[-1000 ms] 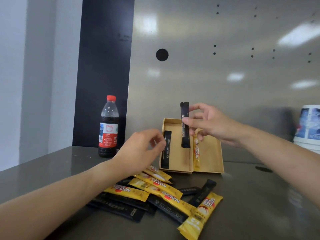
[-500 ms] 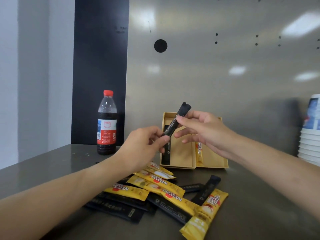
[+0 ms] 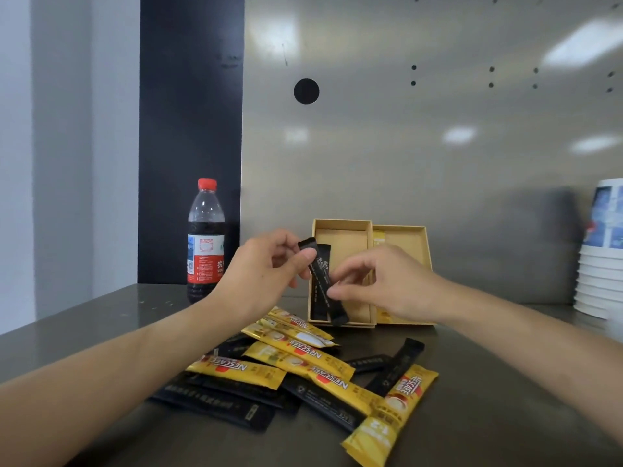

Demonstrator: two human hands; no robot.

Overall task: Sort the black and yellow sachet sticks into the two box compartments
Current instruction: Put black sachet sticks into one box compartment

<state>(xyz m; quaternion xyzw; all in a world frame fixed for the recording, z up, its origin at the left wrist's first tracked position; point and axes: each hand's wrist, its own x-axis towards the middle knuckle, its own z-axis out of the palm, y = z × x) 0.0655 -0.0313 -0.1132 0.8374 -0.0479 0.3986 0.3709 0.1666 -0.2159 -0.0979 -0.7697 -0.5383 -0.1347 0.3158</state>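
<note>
My left hand (image 3: 269, 264) pinches the top end of a black sachet stick (image 3: 338, 314), and my right hand (image 3: 387, 284) pinches its lower half. The stick hangs tilted over the left compartment of a tan cardboard box (image 3: 342, 227). Another black stick (image 3: 317, 308) lies in that left compartment. A yellow stick (image 3: 379, 236) lies in the right compartment, mostly hidden by my right hand. In front of the box is a mixed pile of several yellow sticks (image 3: 300, 357) and several black sticks (image 3: 215, 401) on the steel table (image 3: 505, 399).
A dark drink bottle (image 3: 205, 244) with a red cap stands at the back left of the table. A stack of white paper cups (image 3: 600, 264) sits at the right edge. A steel wall rises right behind the box.
The black stick went from my right hand alone to both hands. It has swung down from upright to a tilt low over the left compartment. My left hand rose from the pile to take its top.
</note>
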